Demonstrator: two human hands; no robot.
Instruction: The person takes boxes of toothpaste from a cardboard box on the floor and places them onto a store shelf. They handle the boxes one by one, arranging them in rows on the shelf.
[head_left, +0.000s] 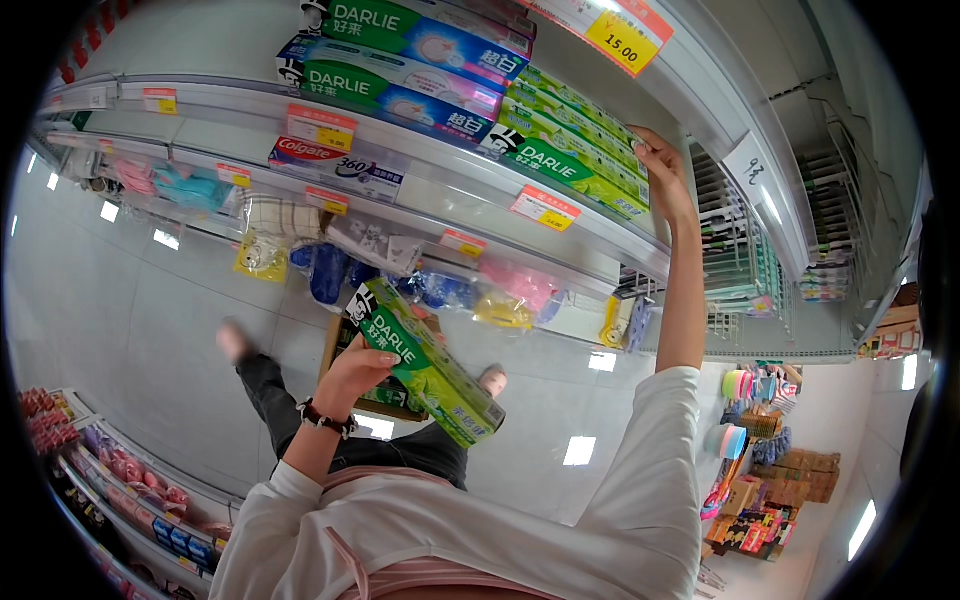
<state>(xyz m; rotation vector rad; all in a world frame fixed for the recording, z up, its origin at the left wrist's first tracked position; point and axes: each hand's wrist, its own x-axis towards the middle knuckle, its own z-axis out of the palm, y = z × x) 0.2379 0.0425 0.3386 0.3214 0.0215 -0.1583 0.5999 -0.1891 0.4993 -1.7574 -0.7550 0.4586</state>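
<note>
My left hand (354, 373) grips a long green Darlie toothpaste box (442, 375) near its left end, thumb on the printed face. The box is tilted down to the right, below the shelf edge. On the toothpaste shelf, my right hand (666, 176) curls around the right end of a stack of green Darlie boxes (566, 157); some fingertips are hidden behind it. Left of that stack, and touching it, are blue-and-green Darlie boxes (397, 94) piled in layers. Beneath the held box, an open cardboard carton (328, 360) with green boxes inside sits between my feet.
One tier down lies a Colgate box (337, 169). Bagged slippers (328, 274) hang or lie along the low shelf. Overhead at right runs a shelf edge (697, 71) with price tags. Toothbrush racks (731, 217) stand right of my arm. Another stocked shelf (135, 502) is at lower left.
</note>
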